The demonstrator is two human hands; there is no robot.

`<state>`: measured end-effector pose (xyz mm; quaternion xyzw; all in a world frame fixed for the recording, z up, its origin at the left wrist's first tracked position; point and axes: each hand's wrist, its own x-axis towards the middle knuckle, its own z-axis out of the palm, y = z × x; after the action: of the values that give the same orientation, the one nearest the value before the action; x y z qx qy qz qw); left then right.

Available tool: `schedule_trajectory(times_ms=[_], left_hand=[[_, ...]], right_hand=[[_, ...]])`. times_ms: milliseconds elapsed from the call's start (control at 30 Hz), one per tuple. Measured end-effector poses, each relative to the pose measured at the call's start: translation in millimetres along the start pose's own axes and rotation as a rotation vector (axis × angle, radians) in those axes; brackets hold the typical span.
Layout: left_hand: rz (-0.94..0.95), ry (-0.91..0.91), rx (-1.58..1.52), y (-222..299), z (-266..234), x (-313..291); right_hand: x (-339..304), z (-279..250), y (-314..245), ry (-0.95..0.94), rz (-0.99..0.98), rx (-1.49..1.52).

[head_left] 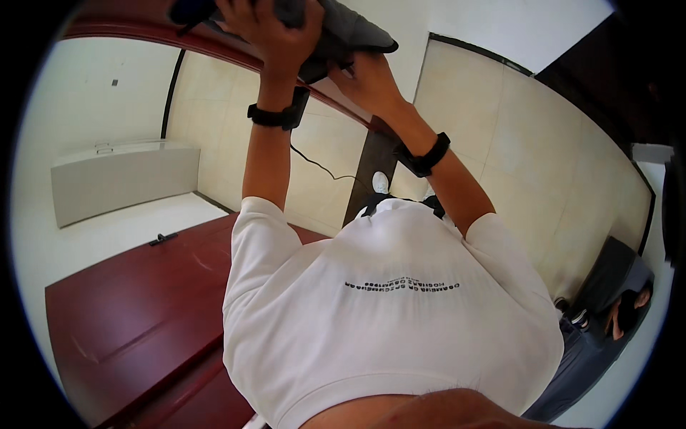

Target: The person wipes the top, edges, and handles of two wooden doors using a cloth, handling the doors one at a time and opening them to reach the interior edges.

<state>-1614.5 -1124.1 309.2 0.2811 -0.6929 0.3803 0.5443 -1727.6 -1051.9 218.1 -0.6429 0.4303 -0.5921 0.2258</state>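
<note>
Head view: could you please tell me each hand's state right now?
Left hand: spread on the gray item; whether its grip is closed cannot be told.
Right hand: at the item's lower edge, partly hidden; grip cannot be told.

I count two bare hands (279,36) (368,82), two black wrist straps (270,117) (434,154), at least one grey fabric piece (355,30), one thin black cable (321,167).

- Grey item (354,30), top centre: cloth-like, matt, softly creased; dark edging.
- Wristbands (433,153), upper middle: black, matt, fabric-looking.
- Shirt (407,329), centre to bottom: white cloth, matt, lightly wrinkled.
- Door (157,307), lower left: reddish wood-look, smooth, glossy.
- Floor tiles (522,157), right of centre: smooth, faint sheen.
- Seat (572,375), lower right: dark, matt, upholstery-like.
- Wall (86,100), upper left: white, smooth, matt, paint-like.
</note>
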Motion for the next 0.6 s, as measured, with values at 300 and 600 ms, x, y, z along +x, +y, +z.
schedule_trajectory(times_ms=[300,600], left_hand=[[0.625,-0.480,-0.139,-20,6,-136],[0.673,-0.392,-0.270,-35,0,-45]], right_hand=[[-68,28,69,-0.108,0.351,-0.228],[-46,20,-3,-0.033,0.241,-0.339]])
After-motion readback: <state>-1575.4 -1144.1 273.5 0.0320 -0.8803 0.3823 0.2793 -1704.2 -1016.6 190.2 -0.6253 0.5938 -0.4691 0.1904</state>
